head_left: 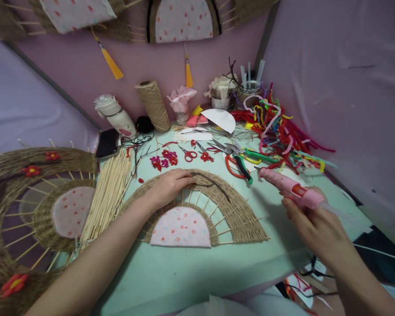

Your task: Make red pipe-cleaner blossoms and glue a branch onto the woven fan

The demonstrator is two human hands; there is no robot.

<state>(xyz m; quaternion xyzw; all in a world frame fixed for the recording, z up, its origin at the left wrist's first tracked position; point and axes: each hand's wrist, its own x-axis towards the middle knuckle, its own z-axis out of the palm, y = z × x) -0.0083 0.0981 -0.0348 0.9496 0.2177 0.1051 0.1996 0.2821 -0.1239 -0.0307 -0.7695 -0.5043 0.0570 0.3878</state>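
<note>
A half-round fan (246,219) of woven twine over thin sticks lies on the table, with a flower-print half circle (181,226) at its centre. A dark twig (219,186) lies along its outer band. My left hand (171,184) rests on top of that band, fingers together and bent down at the twig's left end; the fingertips are partly hidden. To the right, my right hand (311,215) grips a pink hot glue gun (292,186) above the table, its nozzle pointing left, apart from the fan. A clear glue stick (342,215) sticks out of its back.
Thin sticks (105,195) and another woven fan (69,169) lie left. Behind are red flowers (164,159), small scissors (188,154), pliers (238,158), a twine spool (154,105), a bottle (115,116), a phone (107,144) and coloured pipe cleaners (279,127).
</note>
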